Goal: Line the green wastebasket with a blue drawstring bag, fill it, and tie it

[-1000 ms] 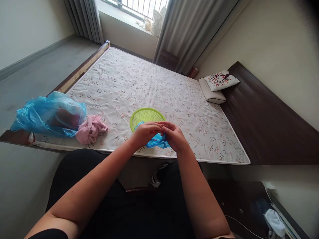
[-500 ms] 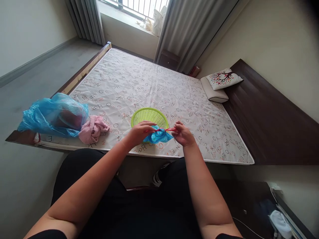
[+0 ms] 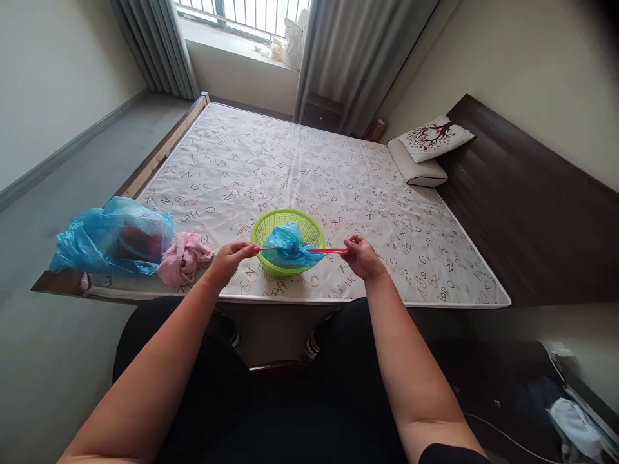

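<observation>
A small blue plastic bag [image 3: 290,246], gathered at its neck, is at the green plastic basket [image 3: 313,225] near the mattress's front edge. Red drawstrings [image 3: 329,251] stretch out from both sides of the bag's neck. My left hand [image 3: 231,261] pinches the left end of the red string, just past the basket's rim. On the other side my right hand [image 3: 362,258] grips the right end, its fingers closed. The string is pulled straight between the hands. What the bag contains cannot be made out.
Left of the basket lie a crumpled pink towel [image 3: 184,259] and a larger blue plastic bag [image 3: 113,238] with something dark red inside. They rest on the letter-printed mattress [image 3: 271,161]. A pillow with a tree print [image 3: 432,138] lies by the dark headboard [image 3: 527,206].
My hands have moved apart, the left one farther left, drawing the red string out long and straight. The small blue bag now sits lower and more spread over the basket.
</observation>
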Demonstrator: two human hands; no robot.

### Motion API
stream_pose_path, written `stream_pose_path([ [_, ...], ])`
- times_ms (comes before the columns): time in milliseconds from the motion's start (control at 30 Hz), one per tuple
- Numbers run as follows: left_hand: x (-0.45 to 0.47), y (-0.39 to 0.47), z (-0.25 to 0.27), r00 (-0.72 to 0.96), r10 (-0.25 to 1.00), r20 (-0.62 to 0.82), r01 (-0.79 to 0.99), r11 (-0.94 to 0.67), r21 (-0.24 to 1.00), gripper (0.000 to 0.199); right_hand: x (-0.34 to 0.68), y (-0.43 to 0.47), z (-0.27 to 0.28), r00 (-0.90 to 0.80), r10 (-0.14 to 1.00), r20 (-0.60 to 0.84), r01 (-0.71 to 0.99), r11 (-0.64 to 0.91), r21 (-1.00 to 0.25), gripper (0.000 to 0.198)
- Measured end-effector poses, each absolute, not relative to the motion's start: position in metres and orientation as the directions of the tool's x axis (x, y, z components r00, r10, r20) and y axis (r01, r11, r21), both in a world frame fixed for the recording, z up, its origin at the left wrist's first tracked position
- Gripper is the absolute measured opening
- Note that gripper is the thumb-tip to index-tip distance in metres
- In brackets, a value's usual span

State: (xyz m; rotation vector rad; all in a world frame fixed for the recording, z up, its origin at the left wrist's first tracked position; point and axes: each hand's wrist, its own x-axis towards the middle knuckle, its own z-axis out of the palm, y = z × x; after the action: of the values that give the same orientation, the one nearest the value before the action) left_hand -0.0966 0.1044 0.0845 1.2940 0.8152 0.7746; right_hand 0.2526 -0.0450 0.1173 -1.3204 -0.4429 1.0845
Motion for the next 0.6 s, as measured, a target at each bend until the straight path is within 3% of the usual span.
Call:
stream_pose_path([
  [67, -0.097, 0.100, 0.092, 0.497, 0.859, -0.120, -0.253, 0.276, 0.927, 0.030, 0.247, -0.056, 0.122, 0.404, 0.871, -0.280, -0.476, -0.061, -0.877, 0.057],
  [167, -0.100, 0.091, 0.102, 0.504, 0.856, -0.117, -0.456, 0.379, 0.805, 0.035, 0.236, -0.068, 0.125, 0.344, 0.894, -0.289, -0.525, -0.072, -0.848, 0.056],
  [333, -0.112, 0.086, 0.105, 0.511, 0.844, -0.162, -0.480, 0.436, 0.761, 0.044, 0.215, -0.069, 0.119, 0.320, 0.888, -0.330, -0.410, -0.185, -0.893, 0.056],
  [500, -0.116, 0.085, 0.109, 0.353, 0.926, -0.131, -0.532, 0.314, 0.786, 0.045, 0.184, -0.065, 0.119, 0.230, 0.954, -0.193, -0.004, -0.197, -0.980, 0.048],
  [600, -0.115, 0.076, 0.112, 0.334, 0.938, -0.094, -0.482, 0.256, 0.838, 0.041, 0.156, -0.068, 0.118, 0.094, 0.982, -0.161, 0.374, -0.185, -0.909, 0.068],
])
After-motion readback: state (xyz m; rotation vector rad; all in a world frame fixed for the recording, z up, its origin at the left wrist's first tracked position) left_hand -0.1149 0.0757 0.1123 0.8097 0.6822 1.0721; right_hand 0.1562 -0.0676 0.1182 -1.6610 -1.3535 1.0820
